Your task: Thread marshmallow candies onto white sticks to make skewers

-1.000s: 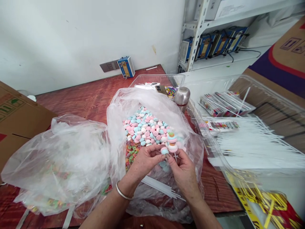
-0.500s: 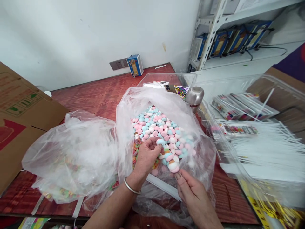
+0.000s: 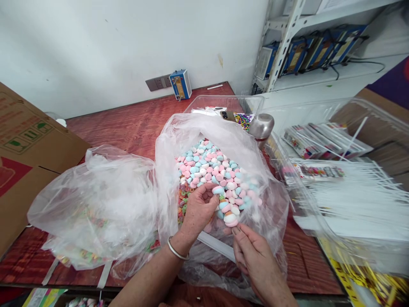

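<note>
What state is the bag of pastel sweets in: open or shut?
Open: the bag is parted in the middle, where sweets and coloured rings show uncovered.

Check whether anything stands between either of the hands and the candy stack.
Nothing visible does. The left hand has its fingers at the top of the candy stack, the right hand at its lower end. The plastic bag lies around and beneath, not between.

bright diffuse lt, soft shadows, glare on flask (image 3: 262, 125), wide-angle distort. nr edges
</note>
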The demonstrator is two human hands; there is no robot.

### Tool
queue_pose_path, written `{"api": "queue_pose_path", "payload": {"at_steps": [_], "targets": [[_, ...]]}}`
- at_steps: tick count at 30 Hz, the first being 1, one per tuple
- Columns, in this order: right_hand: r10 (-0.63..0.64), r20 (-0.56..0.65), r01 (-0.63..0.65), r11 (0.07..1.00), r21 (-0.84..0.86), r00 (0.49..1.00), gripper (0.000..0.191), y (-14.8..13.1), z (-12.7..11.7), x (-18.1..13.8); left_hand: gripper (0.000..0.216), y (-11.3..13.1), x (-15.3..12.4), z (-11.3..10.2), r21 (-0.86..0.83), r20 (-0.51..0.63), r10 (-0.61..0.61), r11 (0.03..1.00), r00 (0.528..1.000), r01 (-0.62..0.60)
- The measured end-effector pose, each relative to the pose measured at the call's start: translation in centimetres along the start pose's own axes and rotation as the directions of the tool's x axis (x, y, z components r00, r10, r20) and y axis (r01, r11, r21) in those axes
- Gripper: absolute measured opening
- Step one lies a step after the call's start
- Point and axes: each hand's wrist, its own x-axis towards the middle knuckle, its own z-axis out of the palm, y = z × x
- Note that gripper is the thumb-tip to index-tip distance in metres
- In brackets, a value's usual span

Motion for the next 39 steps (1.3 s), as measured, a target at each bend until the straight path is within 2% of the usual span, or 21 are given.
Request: {"api": "queue_pose_path", "payload": {"at_steps": [6,10,13,15,17,20,22,25,28,33,36,39], "targets": [[0.01,-0.021,-0.008,0.998,0.062,1.0,0.042,-0.2,0.8,0.2,0.024,0.0,-0.2,0.2,0.078,-0.01,0.09,0.993,0.996,-0.089],[-0.024,-0.021,0.025,0.998,0.064,0.999,0.041,-0.3,1.0,0.4,0.023,-0.2,-0.2,0.1,0.081,0.003,0.091,0.993,0.996,-0.091],[-0.064,-0.024,0.063,0.998,-0.021,0.998,0.039,-0.5,1.0,0.6,0.023,-0.4,-0.3,0.1,0.093,0.012,0.091,0.991,0.996,-0.092],[-0.123,-0.036,0.116,0.981,-0.155,0.992,0.037,-0.7,1.2,0.6,0.022,-0.2,-0.4,0.3,0.037,0.011,0.071,0.997,0.997,-0.072],[-0.231,-0.053,0.201,0.923,-0.329,0.972,0.035,-0.8,1.4,0.5,0.021,0.3,-0.4,0.8,-0.137,-0.043,-0.018,0.99,0.999,0.012],[-0.406,-0.04,0.317,0.768,-0.557,0.913,0.031,-0.6,2.0,0.5,0.025,1.5,-0.3,1.8,-0.42,-0.074,-0.199,0.895,0.977,0.151],[-0.486,-0.003,0.352,0.637,-0.686,0.874,0.033,-0.1,2.2,0.6,0.025,2.3,-0.4,2.3,-0.503,-0.018,-0.266,0.836,0.964,0.222],[-0.545,0.055,0.328,0.417,-0.848,0.837,0.035,1.0,2.1,0.9,0.028,2.5,-0.7,2.9,-0.541,0.034,-0.328,0.789,0.944,0.293],[-0.54,0.116,0.299,0.265,-0.917,0.834,0.033,2.1,1.1,1.2,0.034,1.8,-1.5,3.1,-0.573,0.019,-0.261,0.788,0.965,0.225],[-0.467,0.256,0.34,0.103,-0.935,0.846,0.041,3.2,0.1,2.0,0.034,0.5,-3.2,2.7,-0.584,-0.029,-0.105,0.809,0.994,0.068],[-0.495,0.323,0.409,0.073,-0.91,0.807,0.04,2.6,2.2,2.3,0.036,0.8,-4.5,1.2,-0.516,-0.132,-0.08,0.857,0.988,0.001],[-0.578,0.416,0.589,0.144,-0.795,0.702,0.041,0.8,6.3,2.1,0.036,2.6,-5.7,-2.6,-0.361,-0.242,-0.016,0.929,0.97,-0.075]]}}
